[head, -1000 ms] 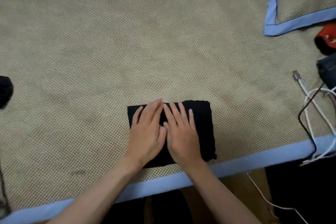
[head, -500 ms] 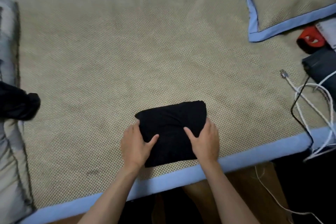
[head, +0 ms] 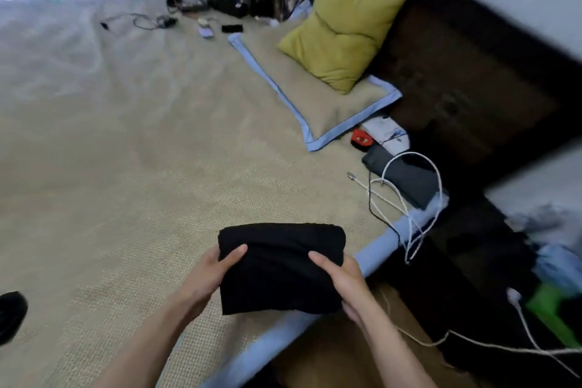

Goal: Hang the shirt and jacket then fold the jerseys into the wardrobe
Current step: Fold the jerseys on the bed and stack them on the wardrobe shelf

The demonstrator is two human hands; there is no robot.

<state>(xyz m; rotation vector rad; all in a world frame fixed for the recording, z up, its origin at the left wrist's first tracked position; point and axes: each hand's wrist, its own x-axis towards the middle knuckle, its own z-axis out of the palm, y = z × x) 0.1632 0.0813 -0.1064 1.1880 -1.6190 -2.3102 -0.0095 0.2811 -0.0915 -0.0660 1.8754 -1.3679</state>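
Jersey [head: 280, 264], folded small, held over the bed [head: 126, 198] edge.
Left hand [head: 204, 280] and right hand [head: 343, 280] grip its sides, thumbs on top; folding looks finished, next carry it level to the wardrobe.

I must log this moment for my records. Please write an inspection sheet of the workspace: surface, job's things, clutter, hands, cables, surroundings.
Surface: woven mat with blue edging covers the bed.
Job's things: folded black jersey, held over the mat's near edge; no shirt, jacket or wardrobe seen.
Clutter: yellow pillow, red item, grey cloth, small gadgets at the far side, too blurred to name.
Hands: left hand and right hand grip the jersey's sides, thumbs on top.
Cables: white cable looped over the grey cloth and mat edge; a black one beside it.
Surroundings: dark headboard, pale wall.
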